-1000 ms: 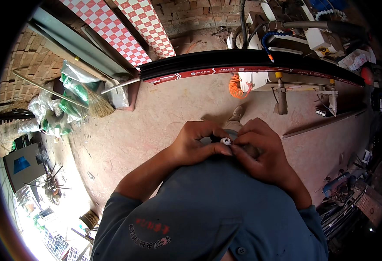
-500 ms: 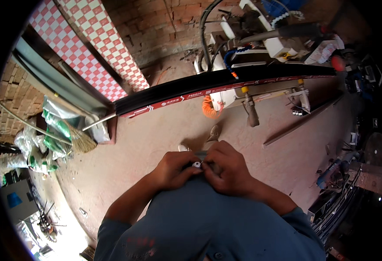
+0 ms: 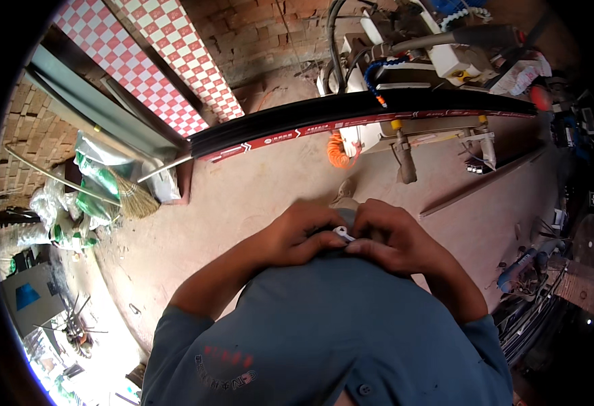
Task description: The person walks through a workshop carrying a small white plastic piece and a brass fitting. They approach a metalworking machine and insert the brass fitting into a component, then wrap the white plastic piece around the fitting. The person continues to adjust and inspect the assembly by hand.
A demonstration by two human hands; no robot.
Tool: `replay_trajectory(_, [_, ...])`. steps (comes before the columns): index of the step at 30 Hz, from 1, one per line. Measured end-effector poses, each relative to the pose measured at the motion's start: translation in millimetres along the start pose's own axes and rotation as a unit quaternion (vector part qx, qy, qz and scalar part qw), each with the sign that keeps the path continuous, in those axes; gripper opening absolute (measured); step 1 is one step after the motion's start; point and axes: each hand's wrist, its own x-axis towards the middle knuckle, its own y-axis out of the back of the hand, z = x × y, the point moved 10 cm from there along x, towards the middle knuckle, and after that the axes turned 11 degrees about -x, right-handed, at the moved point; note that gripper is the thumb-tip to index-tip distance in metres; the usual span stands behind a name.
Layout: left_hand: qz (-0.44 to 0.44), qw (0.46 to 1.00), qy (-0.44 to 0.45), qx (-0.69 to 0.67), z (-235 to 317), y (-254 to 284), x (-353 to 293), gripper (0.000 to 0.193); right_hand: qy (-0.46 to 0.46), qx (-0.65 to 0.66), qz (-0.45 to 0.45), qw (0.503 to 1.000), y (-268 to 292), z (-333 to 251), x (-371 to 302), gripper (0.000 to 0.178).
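Observation:
Close in front of my shirt, both hands meet around a small white piece with a round, ring-like end (image 3: 341,231). My left hand (image 3: 305,231) pinches it between thumb and forefinger. From the other side, my right hand (image 3: 395,237) has its thumb and curled fingers pressed against the piece's narrower end. Its exact kind is too small to tell, and the fingers hide part of it. Beyond the hands, a long black profile (image 3: 276,120) with a red printed strip along its side lies across a machine.
The white machine (image 3: 452,61) with hoses stands at the far right, an orange coiled hose (image 3: 337,150) below the profile. A straw broom (image 3: 136,197) and plastic bags (image 3: 94,183) lie left. Checkered panels (image 3: 182,54) lean on brick. Metal bars (image 3: 530,325) lie at right.
Both hands have moved up and to the right in view, still around the small white piece. More of the white piece shows between the fingers now. The surroundings have shifted slightly right.

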Motion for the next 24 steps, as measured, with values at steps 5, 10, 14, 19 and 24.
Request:
replay_trajectory(5, [-0.013,0.999,-0.022,0.044,2.9,-3.7,-1.9,0.015,0.036,-0.008,0.051,0.998,1.9,-11.0,-1.2,0.013])
replay_trajectory(10, [-0.003,0.994,-0.039,0.103,9.6,-5.9,5.4,0.014,0.051,-0.056,0.076,0.994,8.3,-16.2,-1.9,0.012])
replay_trajectory(14, [-0.001,0.995,-0.036,0.094,9.5,-6.7,7.3,0.012,0.083,-0.061,0.104,0.989,12.2,-20.6,-2.2,0.012])
replay_trajectory(19, [-0.001,0.996,-0.052,0.071,12.5,-8.2,8.8,0.010,0.120,-0.061,0.121,0.983,15.2,-26.5,-3.8,0.011])
replay_trajectory(24, [-0.037,0.996,-0.060,0.045,31.8,-12.2,3.9,0.012,0.010,-0.049,0.223,0.974,26.3,26.8,-12.6,0.012])
